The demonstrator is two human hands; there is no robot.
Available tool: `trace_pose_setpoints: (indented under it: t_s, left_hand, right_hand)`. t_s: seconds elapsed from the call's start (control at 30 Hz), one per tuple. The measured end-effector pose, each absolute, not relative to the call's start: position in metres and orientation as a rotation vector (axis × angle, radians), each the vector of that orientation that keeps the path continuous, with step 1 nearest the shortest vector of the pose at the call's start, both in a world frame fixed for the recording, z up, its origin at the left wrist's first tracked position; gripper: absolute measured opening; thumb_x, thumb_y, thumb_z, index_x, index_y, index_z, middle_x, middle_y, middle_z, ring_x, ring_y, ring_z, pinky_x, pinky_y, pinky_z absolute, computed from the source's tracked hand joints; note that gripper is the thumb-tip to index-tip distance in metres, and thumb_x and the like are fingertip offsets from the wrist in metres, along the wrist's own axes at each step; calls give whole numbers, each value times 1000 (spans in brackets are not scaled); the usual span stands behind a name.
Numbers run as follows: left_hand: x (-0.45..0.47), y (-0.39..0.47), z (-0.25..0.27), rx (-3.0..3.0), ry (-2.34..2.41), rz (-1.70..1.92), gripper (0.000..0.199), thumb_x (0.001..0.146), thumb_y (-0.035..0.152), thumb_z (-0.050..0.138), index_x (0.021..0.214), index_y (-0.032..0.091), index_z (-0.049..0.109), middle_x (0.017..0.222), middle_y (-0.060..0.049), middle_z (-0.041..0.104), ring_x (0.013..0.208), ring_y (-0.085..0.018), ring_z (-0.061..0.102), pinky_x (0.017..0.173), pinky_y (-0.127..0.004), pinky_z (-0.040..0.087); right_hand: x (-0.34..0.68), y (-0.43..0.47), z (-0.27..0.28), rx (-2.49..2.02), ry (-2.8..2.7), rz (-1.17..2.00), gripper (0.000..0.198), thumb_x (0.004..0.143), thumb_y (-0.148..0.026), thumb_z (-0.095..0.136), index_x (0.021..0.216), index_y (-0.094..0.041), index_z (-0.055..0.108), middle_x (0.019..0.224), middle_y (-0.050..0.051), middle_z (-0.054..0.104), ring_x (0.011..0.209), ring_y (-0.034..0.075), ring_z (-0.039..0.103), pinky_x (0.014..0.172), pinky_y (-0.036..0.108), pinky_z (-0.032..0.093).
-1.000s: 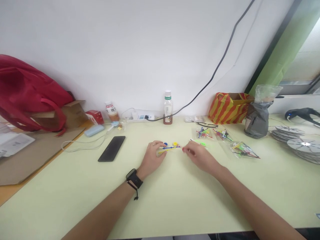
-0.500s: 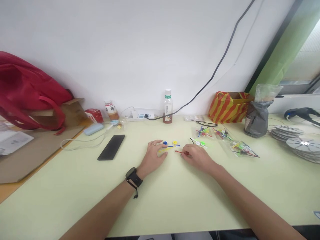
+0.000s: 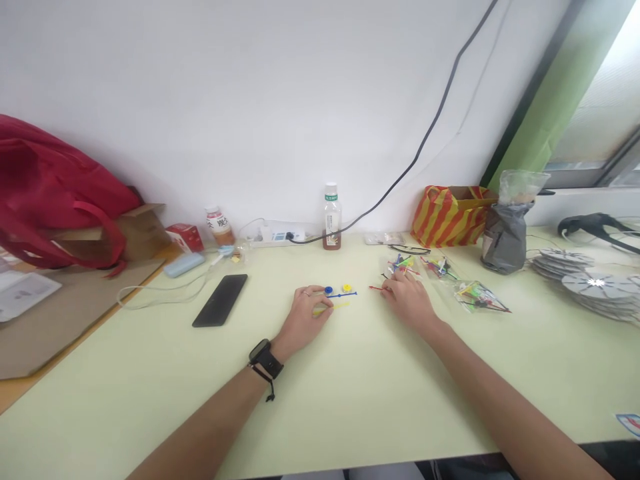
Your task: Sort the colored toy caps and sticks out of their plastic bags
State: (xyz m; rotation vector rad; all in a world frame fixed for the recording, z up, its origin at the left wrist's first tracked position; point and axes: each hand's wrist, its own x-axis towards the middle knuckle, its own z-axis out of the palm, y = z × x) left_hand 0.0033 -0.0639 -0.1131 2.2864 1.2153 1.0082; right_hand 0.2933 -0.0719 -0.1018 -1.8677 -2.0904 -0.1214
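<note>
My left hand (image 3: pixel 307 313) rests on the table with thumb and fingers closed around a thin yellow plastic stick (image 3: pixel 341 306). Just beyond its fingertips lie a blue stick (image 3: pixel 345 295), a small blue round piece (image 3: pixel 329 291) and a yellow round piece (image 3: pixel 347 289). Farther right, my right hand (image 3: pixel 409 300) pinches a red arrow-shaped piece (image 3: pixel 376 288), whose tip points left. The right hand covers the white and green round pieces beside it. Small bags of coloured parts (image 3: pixel 403 263) lie just behind that hand.
A black phone (image 3: pixel 220 301) lies left of my hands. At the back stand a drink bottle (image 3: pixel 331 220), a power strip (image 3: pixel 280 233) and a striped bag (image 3: pixel 447 217). Another parts bag (image 3: pixel 480 297) and stacked discs (image 3: pixel 595 283) are on the right.
My right hand has moved right and away from me with the red arrow. The yellow stick now lies nearer me, apart from the blue stick. The view has shifted slightly.
</note>
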Motion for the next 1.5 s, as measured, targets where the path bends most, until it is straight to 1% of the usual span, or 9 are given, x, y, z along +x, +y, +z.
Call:
trace_pose_setpoints:
  t_s: [0.1,0.23,0.37,0.47,0.6,0.7,1.0,1.13,1.5]
  left_hand:
    - [4,-65,-110,2267,1209,1002,9,91,22,68,92,25,76,125,-10,65,127,-33,48,109,-57,40]
    - [7,-69,-102,2272,1149,1068,11,95,24,65,97,26,75,123,-8,66,126,-29,49,109,-51,41]
    - [11,-74,-96,2264,1052,1089,12,97,27,64,102,26,74,112,-6,71,118,-27,55,104,-46,45]
    - [11,-76,-94,2244,1036,1056,12,97,29,63,102,27,75,106,-5,72,114,-26,58,100,-43,47]
    - [11,-78,-93,2255,1045,1014,17,98,30,63,111,29,74,109,-5,72,112,-26,59,99,-42,47]
    - [10,-79,-95,2260,1079,989,23,98,32,63,119,29,72,113,-5,72,111,-26,59,99,-41,47]
    - [3,-73,-96,2340,1252,1000,12,94,30,63,96,26,74,95,-5,74,96,-28,59,86,-41,45]
    - [2,-73,-92,2392,1328,955,13,94,26,61,94,24,74,94,-5,74,95,-27,58,83,-40,46]
    - [-5,-69,-90,2510,1547,812,16,94,27,60,91,22,75,86,-7,74,93,-28,58,79,-39,45]
  right_hand:
    - [287,-76,-101,-1699,-2064,-84,18,96,-21,56,107,-20,70,107,12,66,108,30,56,93,42,41]
    - [270,-90,-92,-1332,-2097,211,21,98,-30,56,112,-21,68,104,10,68,101,26,59,93,40,45]
    - [251,-102,-87,-1143,-2113,613,25,101,-39,51,99,-22,68,93,7,69,82,20,60,74,34,48]
    - [244,-103,-89,-1117,-2058,727,33,101,-44,48,88,-21,67,82,5,67,69,18,56,62,31,43]
    - [249,-98,-88,-1101,-1938,652,36,99,-49,51,87,-22,72,78,6,68,66,19,56,62,33,45]
    - [258,-94,-85,-1170,-1763,545,35,97,-51,53,91,-22,74,82,8,71,68,22,60,62,34,46]
    - [272,-87,-89,-1303,-1721,258,38,100,-50,47,94,-21,72,80,7,68,67,21,56,65,35,45]
    - [270,-87,-93,-1293,-1807,243,36,102,-45,46,95,-21,72,73,5,64,66,20,54,65,34,43]
    - [272,-87,-96,-1305,-1875,210,27,101,-33,48,98,-22,72,78,5,66,68,18,58,64,30,43]
